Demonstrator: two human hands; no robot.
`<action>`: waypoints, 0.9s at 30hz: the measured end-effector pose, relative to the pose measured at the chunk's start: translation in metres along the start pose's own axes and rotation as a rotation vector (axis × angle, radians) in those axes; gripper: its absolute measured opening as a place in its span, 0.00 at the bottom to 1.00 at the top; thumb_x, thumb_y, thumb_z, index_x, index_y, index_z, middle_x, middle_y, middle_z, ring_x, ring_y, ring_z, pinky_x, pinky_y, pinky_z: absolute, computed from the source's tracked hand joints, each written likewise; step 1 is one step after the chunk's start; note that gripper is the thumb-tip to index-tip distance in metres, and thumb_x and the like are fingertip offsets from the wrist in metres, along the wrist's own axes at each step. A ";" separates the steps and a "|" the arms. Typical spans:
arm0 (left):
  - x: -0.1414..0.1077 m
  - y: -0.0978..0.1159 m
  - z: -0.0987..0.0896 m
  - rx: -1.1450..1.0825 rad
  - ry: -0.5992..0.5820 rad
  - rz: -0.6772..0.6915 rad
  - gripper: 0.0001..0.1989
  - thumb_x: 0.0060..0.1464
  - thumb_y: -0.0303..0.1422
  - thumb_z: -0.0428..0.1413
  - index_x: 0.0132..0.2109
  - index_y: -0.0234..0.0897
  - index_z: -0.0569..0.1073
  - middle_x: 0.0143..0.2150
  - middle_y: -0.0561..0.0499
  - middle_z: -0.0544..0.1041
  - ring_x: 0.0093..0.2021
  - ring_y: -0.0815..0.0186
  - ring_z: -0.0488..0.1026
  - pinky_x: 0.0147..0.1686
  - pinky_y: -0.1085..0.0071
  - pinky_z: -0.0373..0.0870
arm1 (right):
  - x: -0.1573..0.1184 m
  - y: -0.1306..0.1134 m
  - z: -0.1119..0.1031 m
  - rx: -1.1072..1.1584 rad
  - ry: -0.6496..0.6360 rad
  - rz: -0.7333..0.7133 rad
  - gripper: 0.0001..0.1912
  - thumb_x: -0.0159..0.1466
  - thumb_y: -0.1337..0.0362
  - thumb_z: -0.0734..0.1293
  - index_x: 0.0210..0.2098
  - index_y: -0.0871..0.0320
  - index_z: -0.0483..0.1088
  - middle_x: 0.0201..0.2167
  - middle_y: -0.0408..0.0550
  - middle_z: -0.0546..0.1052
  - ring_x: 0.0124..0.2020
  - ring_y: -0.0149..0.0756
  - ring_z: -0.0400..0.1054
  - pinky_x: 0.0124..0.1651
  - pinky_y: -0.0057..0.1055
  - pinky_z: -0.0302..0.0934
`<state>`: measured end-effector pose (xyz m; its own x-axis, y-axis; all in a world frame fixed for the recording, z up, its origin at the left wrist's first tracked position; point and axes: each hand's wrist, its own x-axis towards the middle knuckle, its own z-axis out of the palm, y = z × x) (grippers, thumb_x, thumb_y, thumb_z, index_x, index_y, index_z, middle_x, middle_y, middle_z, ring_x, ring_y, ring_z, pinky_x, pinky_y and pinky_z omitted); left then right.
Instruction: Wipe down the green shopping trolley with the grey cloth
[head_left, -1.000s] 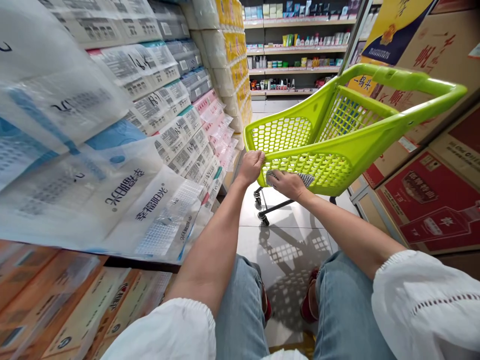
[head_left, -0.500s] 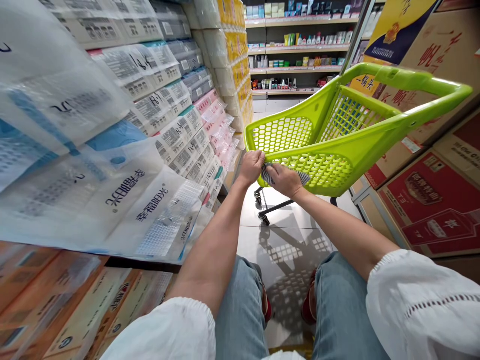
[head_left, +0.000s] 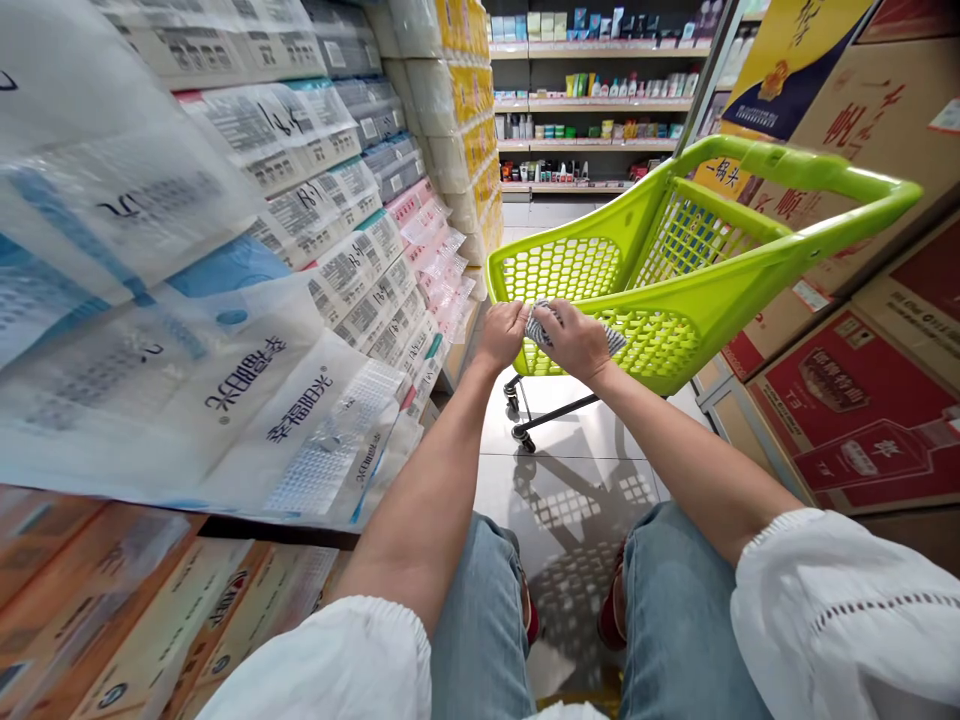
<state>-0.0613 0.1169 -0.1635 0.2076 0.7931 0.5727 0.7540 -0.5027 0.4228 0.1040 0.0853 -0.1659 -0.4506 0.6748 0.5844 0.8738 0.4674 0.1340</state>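
Observation:
A bright green plastic shopping cart point(head_left: 675, 350) stands turned sideways ahead of me, its handle up at the right. My left hand point(head_left: 502, 335) is closed around the near front corner of its rim. Beside it, my right hand point(head_left: 570, 340) grips a grey-and-white striped cloth point(head_left: 613, 341) and presses it against the cart's upper edge. Part of the cloth is covered by my fingers. Below the basket, black caster wheels point(head_left: 523, 438) rest on the tiled floor.
Stacked tissue packs point(head_left: 330, 240) rise close on my left, with orange packages point(head_left: 202, 620) beneath them. Red and brown cartons point(head_left: 862, 400) line the right side. Shelves of bottles and boxes point(head_left: 592, 105) cross the far end. Pale floor tiles point(head_left: 487, 490) run between.
My right hand has shifted slightly with the cloth along the cart's rim, and more of the cloth shows above its fingers. The cart's handle sits slightly further left in view. My left hand keeps its hold.

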 end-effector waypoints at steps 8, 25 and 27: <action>0.000 -0.006 -0.001 -0.048 0.021 0.011 0.18 0.64 0.40 0.41 0.25 0.39 0.57 0.28 0.50 0.68 0.34 0.64 0.65 0.37 0.66 0.59 | -0.031 -0.012 0.039 0.004 -0.231 -0.043 0.21 0.69 0.59 0.50 0.58 0.51 0.62 0.54 0.54 0.67 0.45 0.40 0.64 0.37 0.30 0.55; 0.013 0.018 -0.010 0.227 0.011 -0.009 0.17 0.62 0.38 0.44 0.29 0.38 0.70 0.32 0.44 0.76 0.35 0.59 0.70 0.38 0.63 0.58 | -0.001 0.019 -0.018 -0.001 0.017 -0.002 0.23 0.67 0.56 0.55 0.59 0.55 0.61 0.57 0.56 0.64 0.51 0.43 0.60 0.45 0.31 0.56; 0.014 0.024 -0.004 0.202 -0.010 -0.052 0.17 0.62 0.38 0.43 0.30 0.38 0.71 0.32 0.45 0.77 0.35 0.60 0.70 0.36 0.64 0.57 | -0.002 0.019 -0.013 0.006 0.031 0.018 0.23 0.67 0.56 0.56 0.59 0.55 0.61 0.58 0.57 0.63 0.52 0.44 0.60 0.45 0.32 0.57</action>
<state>-0.0424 0.1143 -0.1426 0.1710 0.8201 0.5461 0.8734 -0.3827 0.3012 0.1238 0.0855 -0.1545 -0.4286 0.6651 0.6115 0.8806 0.4589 0.1181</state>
